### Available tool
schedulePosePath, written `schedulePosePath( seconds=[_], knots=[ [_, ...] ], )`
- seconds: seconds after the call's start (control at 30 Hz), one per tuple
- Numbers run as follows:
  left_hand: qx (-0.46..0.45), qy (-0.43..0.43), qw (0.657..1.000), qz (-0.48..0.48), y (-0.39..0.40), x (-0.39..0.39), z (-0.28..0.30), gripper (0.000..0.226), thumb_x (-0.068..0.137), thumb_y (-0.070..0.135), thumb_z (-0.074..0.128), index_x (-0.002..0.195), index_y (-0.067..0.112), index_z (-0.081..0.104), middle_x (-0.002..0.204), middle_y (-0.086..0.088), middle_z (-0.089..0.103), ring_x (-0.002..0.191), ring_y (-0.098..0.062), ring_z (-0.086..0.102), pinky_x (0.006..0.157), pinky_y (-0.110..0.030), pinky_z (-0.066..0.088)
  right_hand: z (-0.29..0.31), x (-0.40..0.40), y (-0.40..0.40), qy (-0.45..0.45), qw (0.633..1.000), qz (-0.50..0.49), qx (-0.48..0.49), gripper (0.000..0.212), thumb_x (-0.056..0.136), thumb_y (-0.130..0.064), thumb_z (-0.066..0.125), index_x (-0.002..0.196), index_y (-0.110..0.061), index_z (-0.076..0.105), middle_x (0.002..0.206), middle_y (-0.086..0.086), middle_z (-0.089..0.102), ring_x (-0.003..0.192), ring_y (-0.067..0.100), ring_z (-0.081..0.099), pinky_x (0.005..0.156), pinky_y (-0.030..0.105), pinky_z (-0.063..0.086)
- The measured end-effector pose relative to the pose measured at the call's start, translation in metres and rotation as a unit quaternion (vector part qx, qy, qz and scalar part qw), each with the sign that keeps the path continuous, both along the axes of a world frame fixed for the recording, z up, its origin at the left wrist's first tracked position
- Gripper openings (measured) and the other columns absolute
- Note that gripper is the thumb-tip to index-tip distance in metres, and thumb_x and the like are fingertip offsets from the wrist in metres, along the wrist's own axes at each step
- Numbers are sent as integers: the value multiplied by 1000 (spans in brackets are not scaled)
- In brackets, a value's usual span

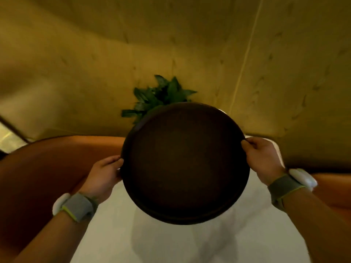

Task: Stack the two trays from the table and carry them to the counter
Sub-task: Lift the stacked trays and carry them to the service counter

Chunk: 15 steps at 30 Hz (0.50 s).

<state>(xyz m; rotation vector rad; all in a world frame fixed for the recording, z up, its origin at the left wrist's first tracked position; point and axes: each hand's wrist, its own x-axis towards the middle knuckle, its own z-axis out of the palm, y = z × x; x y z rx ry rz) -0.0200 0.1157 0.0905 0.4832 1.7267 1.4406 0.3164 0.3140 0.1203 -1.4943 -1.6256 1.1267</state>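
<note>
A dark brown round tray (pixel 185 162) fills the middle of the head view, held in the air above a white table (pixel 171 242). My left hand (pixel 103 175) grips its left rim with the fingers curled over the edge. My right hand (pixel 263 158) pinches the right rim. A thin second edge along the tray's lower rim hints at another tray underneath, but I cannot tell for sure. Both wrists wear grey bands with white devices.
An orange curved seat back (pixel 47 164) wraps around the table's left and continues at the far right (pixel 334 188). A green leafy plant (pixel 161 95) stands behind the tray against a tan wall (pixel 171 35).
</note>
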Motion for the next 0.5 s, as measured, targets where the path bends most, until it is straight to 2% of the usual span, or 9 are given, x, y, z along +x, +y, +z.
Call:
schedulePosePath(
  seconds=[0.13,0.2,0.23,0.3,0.37,0.43,0.5],
  knots=[
    [24,-9,997,72,-100,-59,46,27,96,19,47,104,16,72,107,-9,75,88,-21,73,68,-35,54,45,-81,-59,25,997,66,24,16,91,-24,57,90,-15,70,92,8,71,87,26,65,81,40,53],
    [36,-13,995,94,-148,-83,66,29,96,20,45,109,15,71,109,-8,74,93,-21,72,69,-34,54,65,-116,-92,42,995,90,31,16,92,-23,58,88,-14,70,87,6,69,78,19,61,74,36,50],
    [39,-9,992,117,-176,-96,77,29,96,19,45,111,14,70,110,-9,74,97,-23,70,70,-35,54,75,-136,-112,47,992,110,31,18,93,-23,57,88,-13,70,84,6,67,76,19,60,74,39,50],
    [47,-11,984,171,-225,-116,95,28,95,15,47,115,11,67,116,-12,71,102,-27,67,76,-40,54,91,-169,-152,55,986,154,12,22,95,-23,55,88,-8,69,89,16,68,84,32,63,85,54,52],
    [51,-18,974,221,-276,-131,115,30,94,11,48,120,7,61,118,-16,67,99,-28,64,79,-41,52,105,-201,-189,69,979,191,1,25,96,-24,54,90,-6,70,97,25,68,92,43,63,84,63,50],
    [58,-10,966,250,-334,-142,137,27,94,9,48,117,4,62,114,-16,67,94,-28,63,70,-37,57,116,-236,-227,84,970,228,-12,28,97,-26,53,91,-4,70,100,28,67,92,47,62,79,64,52],
    [63,17,959,275,-396,-152,159,23,95,9,48,108,5,66,108,-12,71,95,-27,66,62,-33,59,126,-276,-266,94,959,265,-22,33,97,-26,53,96,4,68,104,30,66,95,46,63,81,63,52]
  ],
)
